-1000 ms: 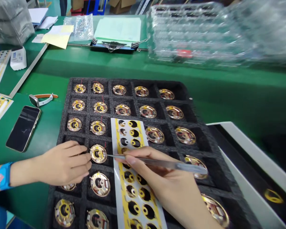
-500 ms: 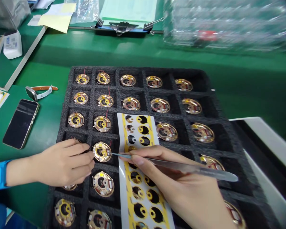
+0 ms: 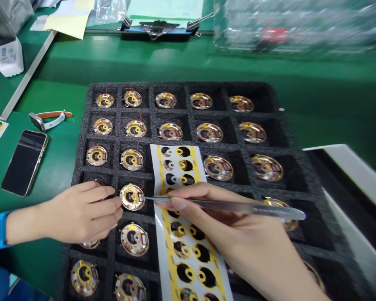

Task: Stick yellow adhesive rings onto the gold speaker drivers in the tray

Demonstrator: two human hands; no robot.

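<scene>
- My right hand (image 3: 225, 225) extends from about 5 o'clock, fingers pinched on slim metal tweezers (image 3: 235, 207) that lie lengthwise from 3 o'clock to 9, tips at the 9 end.
- My left hand (image 3: 81, 211) extends from 9 o'clock, its fingers curled; I cannot tell whether they grip anything.
- Between my hands, in a tray pocket, sits a gold disc (image 3: 132, 197) with parts on its face. It is round, so has no long axis. It lies at 9 o'clock from my right fingers and about 2 from my left, which are nearer. The tweezer tips are just beside its 3 o'clock rim; contact is unclear.
- Under my right hand, a patterned sheet (image 3: 188, 242) in yellow and black runs roughly from 12 to 6 across the black foam tray (image 3: 81, 146) of similar discs.
- Toward 10 o'clock, a phone (image 3: 25, 162) and, beyond it, a wristwatch (image 3: 36, 122) rest on the green desk (image 3: 163, 62).
- Farthest, near 12, lies a clipboard (image 3: 158, 28).
</scene>
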